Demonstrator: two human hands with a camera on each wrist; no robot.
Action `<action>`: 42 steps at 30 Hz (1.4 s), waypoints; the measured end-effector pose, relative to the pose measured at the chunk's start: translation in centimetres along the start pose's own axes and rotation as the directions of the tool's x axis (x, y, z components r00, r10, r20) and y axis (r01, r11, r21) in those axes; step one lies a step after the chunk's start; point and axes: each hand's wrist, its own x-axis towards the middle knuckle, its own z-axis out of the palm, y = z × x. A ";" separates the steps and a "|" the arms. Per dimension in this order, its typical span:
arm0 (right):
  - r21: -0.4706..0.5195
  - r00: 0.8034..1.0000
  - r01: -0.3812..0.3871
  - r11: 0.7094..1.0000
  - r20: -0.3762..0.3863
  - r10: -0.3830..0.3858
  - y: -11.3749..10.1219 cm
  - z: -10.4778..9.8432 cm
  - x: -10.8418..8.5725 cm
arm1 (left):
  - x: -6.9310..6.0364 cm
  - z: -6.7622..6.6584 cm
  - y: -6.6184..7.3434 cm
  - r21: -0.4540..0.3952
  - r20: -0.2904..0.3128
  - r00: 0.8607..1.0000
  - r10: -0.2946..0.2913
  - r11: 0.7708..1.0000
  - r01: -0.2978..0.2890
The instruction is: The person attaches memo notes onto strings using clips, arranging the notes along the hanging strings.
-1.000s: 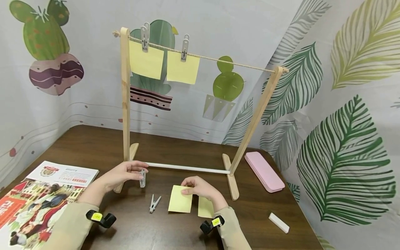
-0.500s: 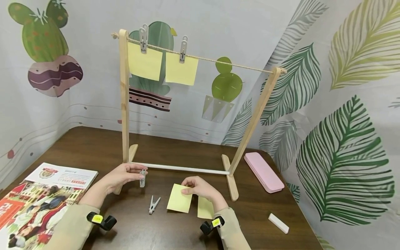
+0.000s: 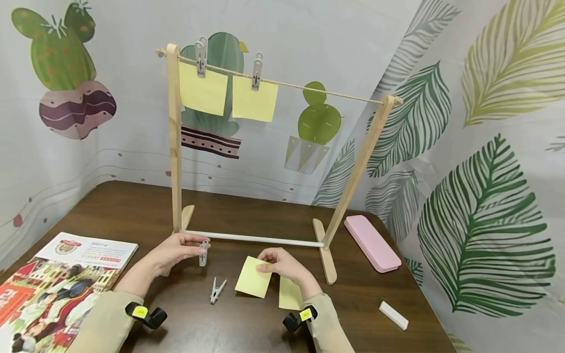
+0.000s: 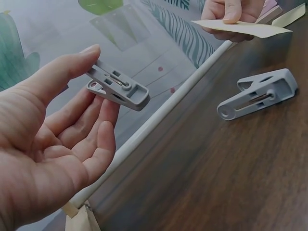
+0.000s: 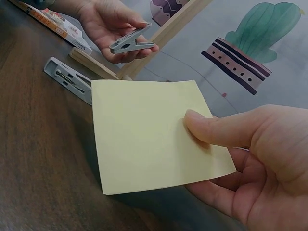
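Observation:
My left hand (image 3: 178,251) pinches a grey clothespin (image 4: 120,85) by its handle end between thumb and fingers, above the table near the rack's left foot. My right hand (image 3: 282,264) holds a yellow sticky note (image 5: 144,134), thumb on its face and fingers behind. A second grey clothespin (image 3: 217,290) lies on the table between the hands. Another yellow note (image 3: 289,294) lies on the table, partly under the right hand and wrist. Two more notes, a left one (image 3: 203,90) and a right one (image 3: 254,100), hang from the rope by clothespins.
A wooden rack (image 3: 175,147) with a rope (image 3: 326,91) on top and a white bar (image 3: 256,239) below stands behind the hands. A magazine (image 3: 57,294) lies at left. A pink case (image 3: 372,242) and a white block (image 3: 394,315) lie at right.
The note in the right hand has tilted and risen slightly. The left hand still holds its clothespin, almost in place. The head view has shifted a little.

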 end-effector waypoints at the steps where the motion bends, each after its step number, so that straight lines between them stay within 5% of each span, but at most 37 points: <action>1: 0.001 1.000 0.002 1.000 -0.003 -0.002 0.0 0.0 0.0 | 0.0 0.1 0.0 0.001 0.000 1.000 -0.001 1.000 0.001; 15: 0.025 0.999 0.016 1.000 -0.030 -0.015 -0.1 -0.4 0.1 | 0.0 0.7 0.9 0.059 -0.110 0.993 -0.041 0.997 0.048; 24: 0.006 0.994 0.025 1.000 -0.105 -0.025 -3.1 -1.6 -0.9 | 1.2 1.1 1.9 0.169 -0.261 0.965 0.014 0.985 0.031; 32: 0.027 0.983 0.020 0.999 -0.184 -0.015 -2.9 -2.1 -1.0 | 2.5 1.7 3.5 0.293 -0.291 0.955 0.059 0.956 0.030; 42: 0.042 0.960 -0.028 0.999 -0.276 0.038 -0.7 -3.1 0.3 | 4.9 3.1 6.7 0.404 -0.247 0.960 0.134 0.914 -0.023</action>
